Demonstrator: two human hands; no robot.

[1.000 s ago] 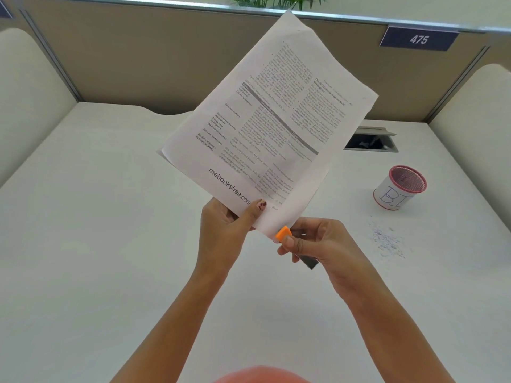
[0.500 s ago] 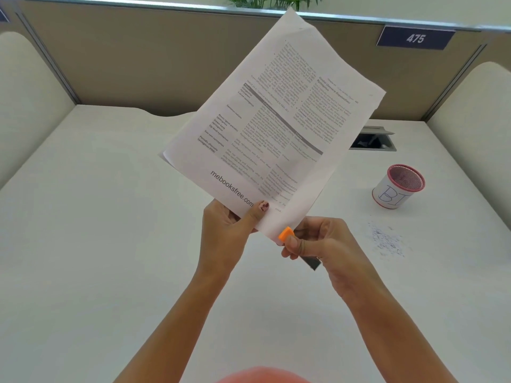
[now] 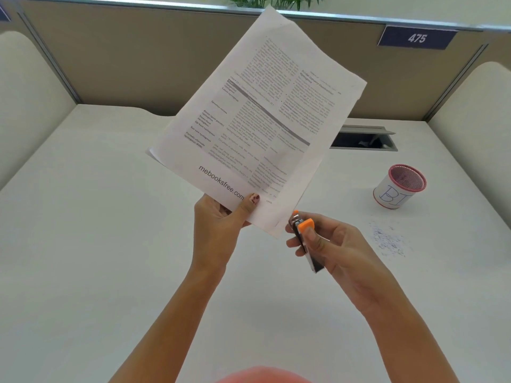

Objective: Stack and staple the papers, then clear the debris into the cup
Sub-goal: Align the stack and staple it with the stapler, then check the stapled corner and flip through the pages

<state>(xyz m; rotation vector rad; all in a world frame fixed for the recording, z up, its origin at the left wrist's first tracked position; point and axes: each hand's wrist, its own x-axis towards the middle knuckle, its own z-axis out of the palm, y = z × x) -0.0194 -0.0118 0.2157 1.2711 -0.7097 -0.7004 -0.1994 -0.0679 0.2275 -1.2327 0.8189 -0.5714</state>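
Two bare hands are raised above the white desk (image 3: 96,244) in the head view. Left hand (image 3: 221,225) pinches the stack of printed papers (image 3: 257,120) at its lower edge, thumb pressed on the front sheet and the other fingers hidden behind; the sheets stand tilted, rising up and away from that thumb. Right hand (image 3: 331,244) is wrapped around an orange and dark stapler (image 3: 304,239), thumb resting on the orange end, its metal mouth just beside the papers' lower corner; whether it touches the corner I cannot tell. Right of these fingers, a patch of small paper debris (image 3: 390,239) lies on the desk, and beyond it stands the red-rimmed mesh cup (image 3: 398,186), well apart from both hands.
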